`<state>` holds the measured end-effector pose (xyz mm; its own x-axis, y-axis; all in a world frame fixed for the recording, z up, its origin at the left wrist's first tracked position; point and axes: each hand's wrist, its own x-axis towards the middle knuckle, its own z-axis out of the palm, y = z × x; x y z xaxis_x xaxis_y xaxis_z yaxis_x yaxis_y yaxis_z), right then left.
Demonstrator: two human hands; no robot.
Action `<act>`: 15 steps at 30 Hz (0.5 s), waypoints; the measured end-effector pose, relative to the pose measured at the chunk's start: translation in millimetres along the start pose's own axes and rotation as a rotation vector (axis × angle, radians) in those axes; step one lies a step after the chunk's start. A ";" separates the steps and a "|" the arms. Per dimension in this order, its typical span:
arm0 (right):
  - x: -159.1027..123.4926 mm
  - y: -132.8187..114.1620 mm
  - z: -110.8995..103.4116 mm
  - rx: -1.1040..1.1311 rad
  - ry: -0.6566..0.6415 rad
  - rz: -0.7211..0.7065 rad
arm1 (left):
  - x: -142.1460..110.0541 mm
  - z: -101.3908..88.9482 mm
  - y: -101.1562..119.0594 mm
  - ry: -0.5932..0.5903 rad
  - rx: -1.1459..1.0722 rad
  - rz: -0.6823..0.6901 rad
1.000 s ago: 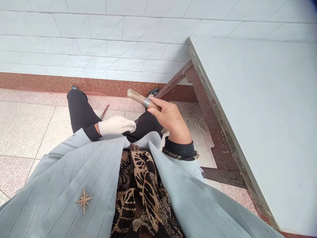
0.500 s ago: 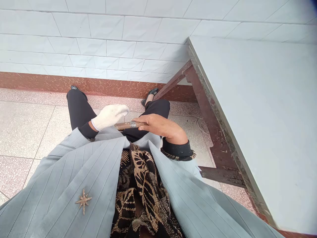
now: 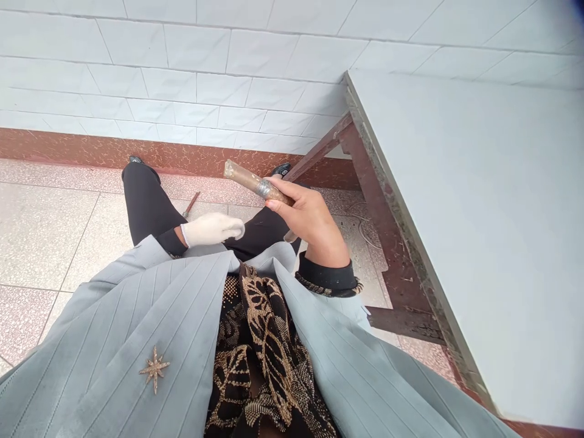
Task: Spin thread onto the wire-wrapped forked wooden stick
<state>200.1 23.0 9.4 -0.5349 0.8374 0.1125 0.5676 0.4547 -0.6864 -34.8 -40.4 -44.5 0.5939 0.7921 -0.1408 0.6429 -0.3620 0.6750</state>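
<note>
My right hand, bare, is closed round a brown wooden stick with a band of silvery wire wound about it. The stick tilts up to the left, its blunt end pointing at the wall; my palm hides the other part. Below the wrist shows a small brownish tip, and I cannot tell whether it belongs to the stick. My left hand, in a white knit glove, rests low over my lap with fingers curled in. What it holds, if anything, is hidden. The two hands are apart.
A thin reddish-brown rod shows beside my left knee, its lower end hidden. To the right stands a white-topped table with dark wooden legs. A tiled wall rises ahead; a pale cable lies on the floor under the table.
My right hand has raised the stick and tipped its left end up, away from the glove. My left hand has dropped lower and curled its fingers. The reddish-brown rod has come into sight.
</note>
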 end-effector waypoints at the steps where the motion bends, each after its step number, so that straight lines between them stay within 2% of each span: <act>1: 1.6 -0.9 1.3 -0.093 -0.010 0.021 | -1.3 -1.2 4.1 -0.014 0.063 0.029; 3: 4.0 -2.0 3.1 -0.270 -0.080 0.084 | -4.8 -6.1 8.0 0.050 0.186 0.047; 6: 5.5 -1.8 3.3 -0.363 -0.299 0.113 | -10.8 -18.2 3.3 0.226 0.285 0.015; 8: 6.4 -1.5 1.7 -0.278 -0.468 0.041 | -13.6 -25.9 -4.1 0.314 0.248 -0.011; 11: 8.4 -3.8 -2.4 -0.062 -0.684 -0.105 | -12.9 -29.9 -17.5 0.362 0.055 -0.019; 13: 8.9 -7.3 -5.0 0.042 -0.711 -0.148 | -8.7 -25.3 -27.3 0.361 -0.119 -0.030; 15: 7.9 -11.1 -6.7 0.084 -0.616 -0.125 | -3.1 -16.0 -36.6 0.372 -0.287 -0.067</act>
<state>193.8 26.6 22.7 -0.8702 0.4397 -0.2220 0.4400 0.4912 -0.7518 -68.0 -21.7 -57.2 0.3087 0.9502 0.0428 0.4828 -0.1953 0.8537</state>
